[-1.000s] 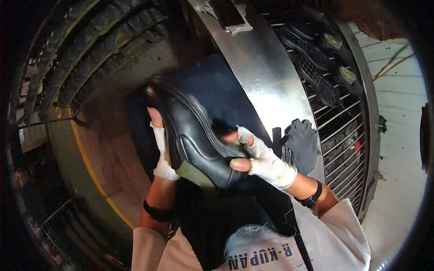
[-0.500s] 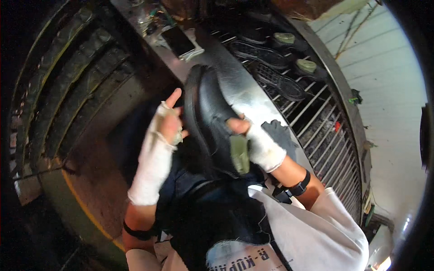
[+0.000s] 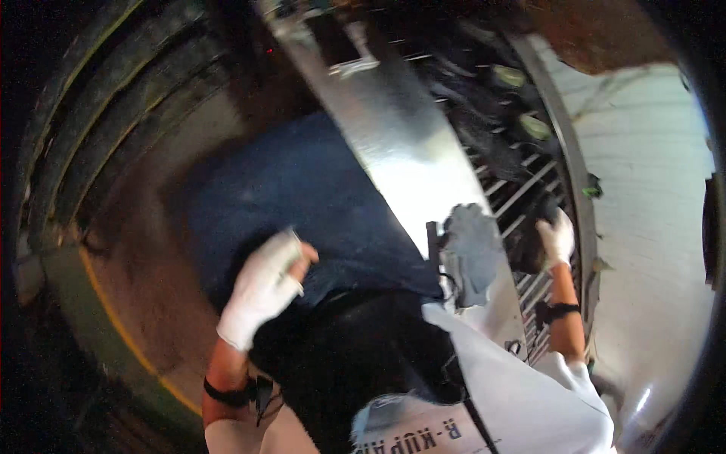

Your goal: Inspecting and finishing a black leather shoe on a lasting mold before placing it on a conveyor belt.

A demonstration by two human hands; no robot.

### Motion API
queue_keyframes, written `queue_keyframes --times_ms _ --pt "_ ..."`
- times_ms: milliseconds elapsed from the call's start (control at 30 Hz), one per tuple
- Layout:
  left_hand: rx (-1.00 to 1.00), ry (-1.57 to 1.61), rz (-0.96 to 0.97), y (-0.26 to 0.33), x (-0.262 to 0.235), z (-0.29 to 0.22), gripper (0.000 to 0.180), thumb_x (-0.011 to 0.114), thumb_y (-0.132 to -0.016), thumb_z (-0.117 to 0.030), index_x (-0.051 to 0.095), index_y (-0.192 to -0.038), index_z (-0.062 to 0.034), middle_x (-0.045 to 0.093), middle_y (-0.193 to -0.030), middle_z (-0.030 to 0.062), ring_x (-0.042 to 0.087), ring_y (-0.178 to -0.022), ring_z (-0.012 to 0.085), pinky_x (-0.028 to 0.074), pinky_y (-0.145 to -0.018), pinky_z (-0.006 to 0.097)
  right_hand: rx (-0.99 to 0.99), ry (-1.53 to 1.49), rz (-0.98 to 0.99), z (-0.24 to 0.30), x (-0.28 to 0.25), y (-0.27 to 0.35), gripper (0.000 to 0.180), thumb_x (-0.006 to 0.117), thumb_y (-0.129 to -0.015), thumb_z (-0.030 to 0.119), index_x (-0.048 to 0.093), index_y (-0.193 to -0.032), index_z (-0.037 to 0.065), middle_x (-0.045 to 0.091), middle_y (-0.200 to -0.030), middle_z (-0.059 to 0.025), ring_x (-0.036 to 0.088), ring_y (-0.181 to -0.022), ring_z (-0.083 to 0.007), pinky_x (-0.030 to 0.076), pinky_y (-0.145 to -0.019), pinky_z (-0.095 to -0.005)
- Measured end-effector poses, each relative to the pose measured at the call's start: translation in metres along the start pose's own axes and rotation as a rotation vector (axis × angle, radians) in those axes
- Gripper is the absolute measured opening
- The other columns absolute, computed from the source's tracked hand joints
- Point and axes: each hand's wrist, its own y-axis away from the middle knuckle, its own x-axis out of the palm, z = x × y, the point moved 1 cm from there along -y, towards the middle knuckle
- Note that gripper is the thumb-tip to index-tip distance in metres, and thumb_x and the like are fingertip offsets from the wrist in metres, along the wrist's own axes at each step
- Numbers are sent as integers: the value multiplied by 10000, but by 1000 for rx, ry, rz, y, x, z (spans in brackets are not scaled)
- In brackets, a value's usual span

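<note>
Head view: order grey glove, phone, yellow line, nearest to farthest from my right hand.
From the right hand:
1. Grey glove: on the ledge, to its left.
2. Phone: ledge's far end.
3. Yellow line: floor, far left.

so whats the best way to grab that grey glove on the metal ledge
Probably pinch the grey glove across its end nearest the person, coming from above and the right: it lies flattish on the shiny metal ledge, and a dark strip runs along its left side, leaving the right side freer.
</note>
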Motion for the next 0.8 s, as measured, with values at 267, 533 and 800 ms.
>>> queue_keyframes --times_ms 267,533,800 --pt "-79 -62 68 -40 13 -19 208 570 -913 -152 619 -1040 6 613 -936 135 625 -827 242 488 -742 330 -440 -349 -24 209 3 -102 849 835 -646 397 485 -1345 64 495 -1370 -218 498 -1252 -356 412 -1049 -382" --pt "-229 952 -239 -50 21 -17 509 537 -977 -411 579 -1171 57 651 -958 129 631 -841 182 515 -788 304 -784 -385 -24 255 -109 -44 722 839 -551 286 573 -1189 78 546 -1212 -190 532 -1150 -383 447 -970 -447" --pt "-495 1085 -404 -103 59 -45 716 673 -838 -224 319 -1423 -12 508 -1286 155 535 -1125 263 460 -948 403 -388 -1190 287 228 -46 -56 838 784 -769 404 394 -1438 84 575 -1260 -134 572 -1141 -226 462 -998 -373"
